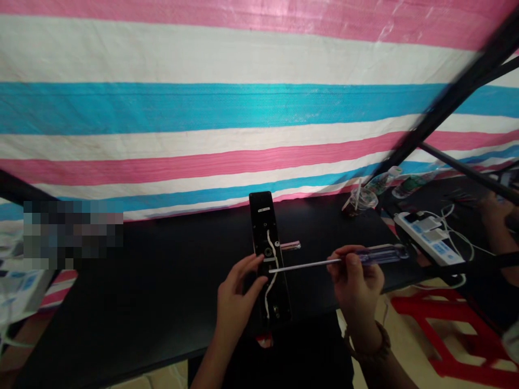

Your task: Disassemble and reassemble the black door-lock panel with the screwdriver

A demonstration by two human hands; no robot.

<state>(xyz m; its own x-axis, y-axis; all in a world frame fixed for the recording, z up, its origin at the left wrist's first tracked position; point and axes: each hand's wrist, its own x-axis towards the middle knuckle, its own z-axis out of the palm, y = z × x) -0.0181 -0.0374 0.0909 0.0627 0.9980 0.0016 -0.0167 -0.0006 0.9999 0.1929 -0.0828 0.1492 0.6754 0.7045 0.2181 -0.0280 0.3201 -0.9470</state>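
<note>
A long black door lock panel (259, 221) lies lengthwise before me on the black table, a white cable (273, 251) running along its face. A shiny handle (292, 245) sticks out from its right side. My left hand (237, 292) is at the panel's left edge, thumb and forefinger apart with their tips at its surface. In my right hand (357, 278) is a screwdriver (379, 254) with a clear purplish handle, held nearly level. Its long shaft points left, and the tip is over the panel beside my left fingertips. Whether the tip touches a screw I cannot tell.
Behind the table (162, 270) hangs a striped sheet (203, 108). Plastic cups (360, 199) and a bottle (405, 186) stand back right. Beyond a black frame bar are a power strip (430, 237) and another person's hand (494, 208). A red stool (446, 324) is below.
</note>
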